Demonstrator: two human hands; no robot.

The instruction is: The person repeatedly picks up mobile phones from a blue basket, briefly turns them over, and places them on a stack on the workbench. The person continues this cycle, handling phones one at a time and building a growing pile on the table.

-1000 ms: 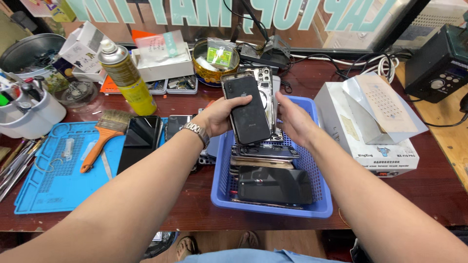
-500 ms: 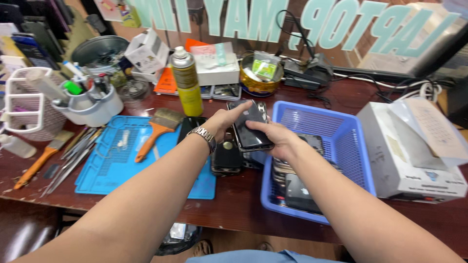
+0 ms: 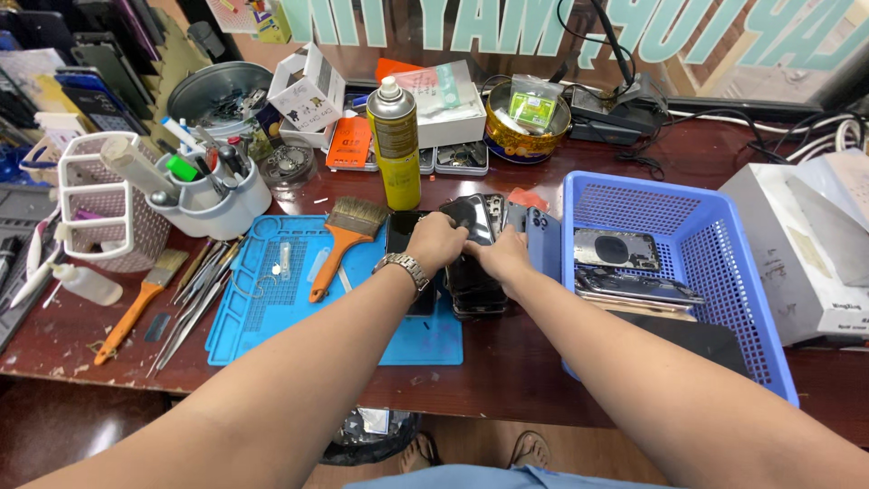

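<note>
A small stack of dark, glossy glass-backed phones [image 3: 475, 272] lies on the brown wooden workbench [image 3: 507, 371], straddling the right edge of a blue silicone work mat [image 3: 299, 317], its long axis running from six o'clock toward twelve. The left hand [image 3: 436, 243], with a metal watch at the wrist, rests on the stack's upper left; the right hand [image 3: 502, 256] covers its right side. Both hands press down with curled fingers; whether either actually clamps a phone cannot be told. These slabs look stiff, slippery and easily cracked, probably best taken by the long edges. At three o'clock stands a blue plastic mesh basket [image 3: 724, 263] holding more phone backs. At ten o'clock lies an orange-handled brush [image 3: 339, 244]; at eleven o'clock stands a yellow spray can [image 3: 396, 145].
</note>
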